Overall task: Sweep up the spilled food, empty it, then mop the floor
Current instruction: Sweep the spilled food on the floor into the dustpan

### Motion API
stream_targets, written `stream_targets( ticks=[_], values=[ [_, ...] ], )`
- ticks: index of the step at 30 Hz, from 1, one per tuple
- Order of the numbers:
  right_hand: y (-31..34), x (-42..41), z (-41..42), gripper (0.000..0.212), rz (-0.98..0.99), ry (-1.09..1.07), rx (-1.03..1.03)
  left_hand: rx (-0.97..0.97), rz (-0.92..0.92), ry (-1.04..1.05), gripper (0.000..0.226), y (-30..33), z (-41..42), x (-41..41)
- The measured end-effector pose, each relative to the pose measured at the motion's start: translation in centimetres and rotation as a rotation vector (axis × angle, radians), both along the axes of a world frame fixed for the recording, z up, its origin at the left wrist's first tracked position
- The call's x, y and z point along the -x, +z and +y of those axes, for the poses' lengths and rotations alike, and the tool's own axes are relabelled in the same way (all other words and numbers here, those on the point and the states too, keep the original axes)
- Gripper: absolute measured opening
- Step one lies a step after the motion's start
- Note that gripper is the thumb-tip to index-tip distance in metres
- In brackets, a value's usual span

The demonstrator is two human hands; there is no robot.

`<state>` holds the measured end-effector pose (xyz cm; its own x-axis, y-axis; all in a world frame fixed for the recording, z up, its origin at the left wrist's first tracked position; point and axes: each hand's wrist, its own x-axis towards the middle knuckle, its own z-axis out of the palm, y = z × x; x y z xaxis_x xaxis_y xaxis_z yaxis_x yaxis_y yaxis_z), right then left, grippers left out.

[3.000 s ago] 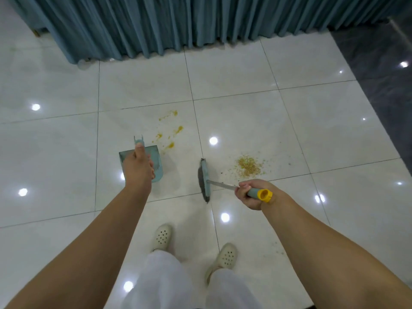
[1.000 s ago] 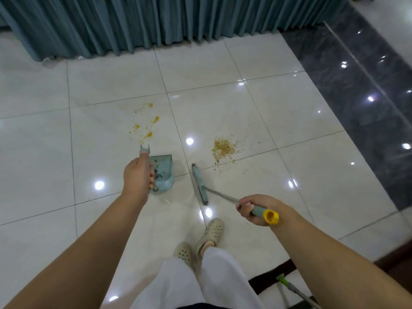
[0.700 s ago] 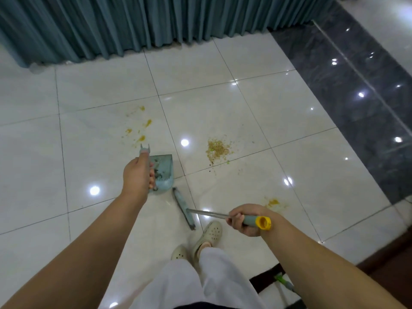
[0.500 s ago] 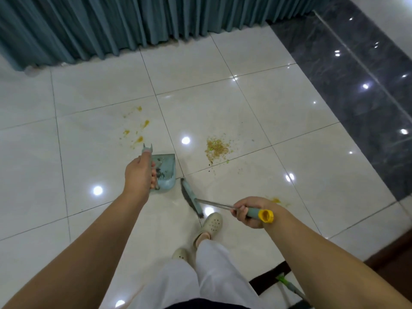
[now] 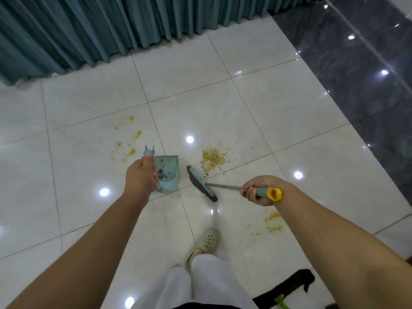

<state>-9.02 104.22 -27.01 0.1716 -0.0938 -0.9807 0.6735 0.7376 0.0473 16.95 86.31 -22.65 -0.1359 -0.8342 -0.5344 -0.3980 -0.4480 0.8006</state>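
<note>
Compared with half a second back, the broom [image 5: 201, 183] head has swung out to the right of the dustpan [image 5: 168, 173] and now sits just short of the crumb pile [image 5: 213, 157], bristles on the floor [image 5: 256, 108], not touching the crumbs as far as I can see. The right hand [image 5: 259, 190] is still wrapped tight around the broom's grey grip near the yellow end cap. The left hand [image 5: 140, 177] keeps its closed hold on the dustpan handle, pan resting on the tile left of the broom.

Around it: yellow smears [image 5: 128, 139] beyond the dustpan, more yellow spots [image 5: 273, 221] under the right forearm. One cream clog [image 5: 207, 239] is forward, white trousers below. A dark mop head [image 5: 287, 286] with a green handle pokes in at the bottom edge, teal curtain [image 5: 111, 25] along the far side.
</note>
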Motion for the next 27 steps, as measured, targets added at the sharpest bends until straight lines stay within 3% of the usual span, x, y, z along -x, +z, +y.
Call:
stream_targets(
  ticks=[17,27],
  values=[
    [-1.7,9.3,-5.7,0.016,0.119,-0.111,0.095,-0.006,-0.006,-0.062,0.043,-0.6,-2.8,8.3],
    [1.1,7.6,-1.7,0.023,-0.016,-0.36,0.101,0.004,0.0,-0.198,0.044,0.2,-4.5,11.0]
  ],
)
